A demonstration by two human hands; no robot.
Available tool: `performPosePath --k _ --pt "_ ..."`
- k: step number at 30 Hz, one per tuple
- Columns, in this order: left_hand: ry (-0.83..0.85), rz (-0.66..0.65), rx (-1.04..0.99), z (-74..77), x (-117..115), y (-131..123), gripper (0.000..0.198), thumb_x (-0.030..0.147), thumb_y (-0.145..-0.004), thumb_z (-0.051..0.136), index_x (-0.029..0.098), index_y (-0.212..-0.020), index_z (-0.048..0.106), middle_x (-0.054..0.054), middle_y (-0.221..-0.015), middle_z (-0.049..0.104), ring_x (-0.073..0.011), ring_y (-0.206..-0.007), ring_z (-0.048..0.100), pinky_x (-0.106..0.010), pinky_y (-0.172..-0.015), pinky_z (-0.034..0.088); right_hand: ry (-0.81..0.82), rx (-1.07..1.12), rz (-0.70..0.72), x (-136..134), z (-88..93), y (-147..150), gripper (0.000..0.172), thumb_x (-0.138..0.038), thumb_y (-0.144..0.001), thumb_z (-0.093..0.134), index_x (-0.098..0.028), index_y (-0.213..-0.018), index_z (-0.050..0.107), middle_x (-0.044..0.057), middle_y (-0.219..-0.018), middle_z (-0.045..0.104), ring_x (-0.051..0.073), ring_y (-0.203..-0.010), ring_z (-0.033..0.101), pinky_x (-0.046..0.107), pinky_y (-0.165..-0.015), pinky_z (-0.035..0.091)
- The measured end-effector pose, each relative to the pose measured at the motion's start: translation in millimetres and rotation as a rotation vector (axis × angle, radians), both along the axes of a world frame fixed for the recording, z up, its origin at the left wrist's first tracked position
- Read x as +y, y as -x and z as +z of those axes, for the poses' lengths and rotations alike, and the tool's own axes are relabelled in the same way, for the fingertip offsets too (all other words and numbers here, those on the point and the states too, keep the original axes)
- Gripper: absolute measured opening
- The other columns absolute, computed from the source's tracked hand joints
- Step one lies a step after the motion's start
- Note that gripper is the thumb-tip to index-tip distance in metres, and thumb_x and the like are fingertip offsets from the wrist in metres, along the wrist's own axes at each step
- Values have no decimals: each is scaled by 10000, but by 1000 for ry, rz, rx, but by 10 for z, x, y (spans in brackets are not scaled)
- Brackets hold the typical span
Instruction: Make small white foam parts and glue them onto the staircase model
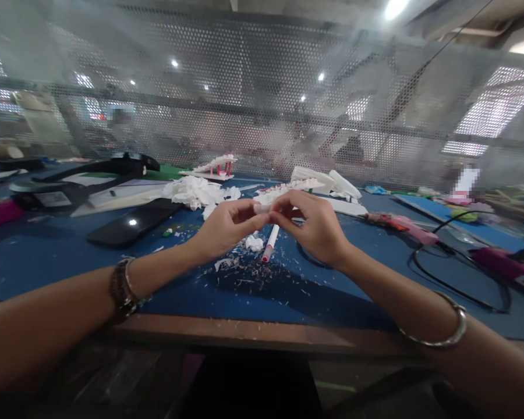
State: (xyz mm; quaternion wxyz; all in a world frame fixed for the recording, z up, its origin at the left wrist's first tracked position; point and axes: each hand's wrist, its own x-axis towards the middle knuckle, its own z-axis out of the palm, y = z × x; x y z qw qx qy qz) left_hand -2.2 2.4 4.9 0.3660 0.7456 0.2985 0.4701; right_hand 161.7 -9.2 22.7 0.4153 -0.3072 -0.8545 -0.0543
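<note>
Over the middle of the blue table mat, my left hand [236,226] and my right hand [311,224] meet at the fingertips. Both pinch a small white piece [262,208], whose exact kind is too small to make out. Just below them a white pen [269,244] with a reddish end lies on the mat, partly hidden by my right hand. Beside it rests a little crumpled white scrap [254,242], with fine white shavings [248,276] scattered around. A heap of crumpled white paper [194,192] sits behind my left hand.
A black phone [135,222] and a black headset strap [126,166] lie to the left. Further back stands a small white-and-red model [220,167]. White rolls [327,180], a pink-handled tool [406,227] and a looped black cable [458,302] are right. Perforated mesh [244,87] rises behind.
</note>
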Motion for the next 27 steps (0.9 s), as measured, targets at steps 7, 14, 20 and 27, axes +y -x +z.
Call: performPosePath --k 7,14,20,27 --pt "-122 75 3 29 -34 11 192 281 -715 557 155 -570 552 42 -510 470 -70 -485 400 -190 -472 320 118 117 49 -28 -21 52 63 -174 -777 479 -148 -740 523 -9 -636 553 67 -577 513 180 -536 432" --pt "124 -93 -134 -7 52 4 206 322 -702 567 159 -574 563 17 -570 544 -70 -522 437 -201 -514 348 -316 -121 118 35 31 -80 104 -158 -796 495 -197 -840 581 22 -765 515 114 -735 502 253 -651 434" --pt "288 -177 -231 -43 78 -6 191 320 -645 607 163 -553 548 24 -538 507 -68 -508 419 -206 -519 371 -351 -121 71 -19 55 -78 127 -207 -821 468 -218 -840 593 28 -833 495 120 -780 494 247 -659 429" --pt "393 -251 -285 -12 52 -11 171 275 -644 586 164 -524 534 35 -507 455 -61 -492 398 -196 -507 368 -552 -297 0 -12 53 -117 172 -178 -847 415 -212 -871 582 22 -809 564 119 -741 514 248 -644 404"
